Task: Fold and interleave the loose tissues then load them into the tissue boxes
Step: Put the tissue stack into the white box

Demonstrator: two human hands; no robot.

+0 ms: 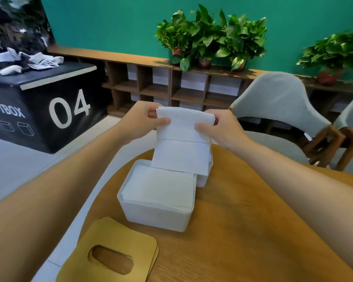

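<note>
Tissues [183,139], white, folded and interleaved, hung in a short chain held up above the round wooden table [253,231]. Left hand [143,121] pinched the upper left corner, thumb in front, fingers closed behind the sheet. Right hand [216,125] pinched the upper right edge in the same way, thumb on the front face. Lower end of the chain dangled just above the far edge of the near tissue box [157,200], a white open box already filled with a flat stack of tissues. Second white box [203,180] stood just behind it, mostly hidden by the hanging sheets. Two wooden lids [110,255] with oval slots lay stacked at the table's near left edge. Grey chair [279,102] stood beyond the table on the right.
</note>
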